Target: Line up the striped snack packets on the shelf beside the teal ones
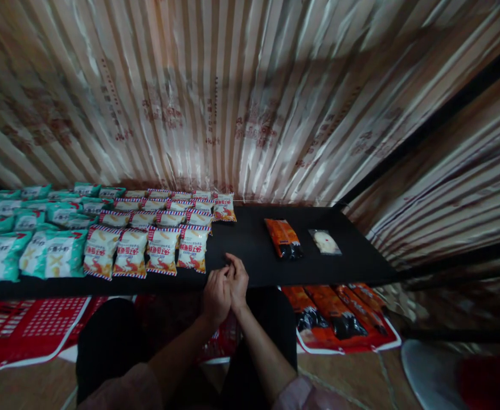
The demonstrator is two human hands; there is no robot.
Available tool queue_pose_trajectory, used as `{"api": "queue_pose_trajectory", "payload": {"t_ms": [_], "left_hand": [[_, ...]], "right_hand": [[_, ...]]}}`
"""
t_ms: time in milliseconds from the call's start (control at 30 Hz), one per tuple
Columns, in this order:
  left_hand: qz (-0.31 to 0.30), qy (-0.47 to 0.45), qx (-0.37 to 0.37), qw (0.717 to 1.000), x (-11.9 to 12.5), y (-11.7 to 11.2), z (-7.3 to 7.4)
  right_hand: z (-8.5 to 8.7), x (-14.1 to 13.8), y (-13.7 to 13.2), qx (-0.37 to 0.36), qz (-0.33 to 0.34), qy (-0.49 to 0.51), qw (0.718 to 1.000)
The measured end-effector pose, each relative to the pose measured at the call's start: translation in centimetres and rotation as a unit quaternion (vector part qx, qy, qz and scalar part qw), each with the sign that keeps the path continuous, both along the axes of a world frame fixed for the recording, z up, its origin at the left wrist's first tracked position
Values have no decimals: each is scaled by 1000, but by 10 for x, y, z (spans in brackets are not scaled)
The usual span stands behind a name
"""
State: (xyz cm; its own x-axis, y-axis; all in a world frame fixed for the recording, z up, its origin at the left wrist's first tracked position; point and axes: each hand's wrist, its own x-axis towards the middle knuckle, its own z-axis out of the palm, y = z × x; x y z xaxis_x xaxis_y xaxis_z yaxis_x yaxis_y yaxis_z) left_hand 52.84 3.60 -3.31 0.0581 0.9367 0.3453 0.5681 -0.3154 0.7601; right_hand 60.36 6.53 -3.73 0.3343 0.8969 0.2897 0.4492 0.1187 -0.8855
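My left hand (pixel 216 295) and my right hand (pixel 237 279) rest together at the front edge of a black shelf (pixel 254 250), fingers curled and touching each other. I see nothing in either hand. Just left of them stand rows of white-and-red snack packets (pixel 147 250), and further left teal snack packets (pixel 57 253). An orange-and-black packet (pixel 283 238) and a small clear packet with something pale inside (pixel 325 242) lie on the shelf to the right.
A striped shiny curtain (pixel 233 97) hangs behind the shelf. Below the shelf, several orange-and-black packets (pixel 339 316) lie on a red bag, and a red-and-white printed bag (pixel 23 330) lies at the left. My dark-clad knees fill the foreground.
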Motion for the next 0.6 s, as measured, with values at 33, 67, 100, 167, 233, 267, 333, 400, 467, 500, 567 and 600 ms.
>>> {"api": "queue_pose_trajectory", "payload": {"t_ms": [33, 67, 100, 167, 233, 267, 333, 400, 467, 500, 567, 600], "left_hand": [[-7, -5, -7, 1000, -4, -10, -3], [-19, -8, -15, 1000, -8, -19, -6], [-30, -12, -20, 999, -13, -28, -10], [-45, -18, -30, 998, -22, -46, -19], [-51, -20, -33, 998, -33, -60, -29], [-61, -17, -32, 997, -38, -65, -34], [-72, -8, -44, 996, -47, -73, -42], [-68, 8, -86, 994, -54, -78, -47], [-54, 27, -146, 987, -60, -81, -52], [-43, 38, -178, 982, -63, -81, -54], [-19, 63, -237, 969, -68, -81, -59], [-4, 76, -258, 963, -70, -80, -62]], "right_hand": [[-1, -3, -10, 6, 12, 8, 1000], [-2, -6, -20, 11, 28, 14, 999], [-4, -9, -30, 17, 39, 18, 999], [-9, -15, -49, 21, 71, 19, 997], [-16, -22, -64, 14, 83, 18, 996], [-21, -25, -71, 5, 89, 20, 996], [-31, -32, -80, -15, 107, 22, 994], [-42, -38, -85, -39, 121, 16, 992], [-52, -44, -87, -81, 130, 6, 988], [-57, -47, -87, -107, 138, 1, 985], [-66, -55, -86, -156, 149, -11, 976], [-71, -60, -85, -175, 150, -16, 973]]}}
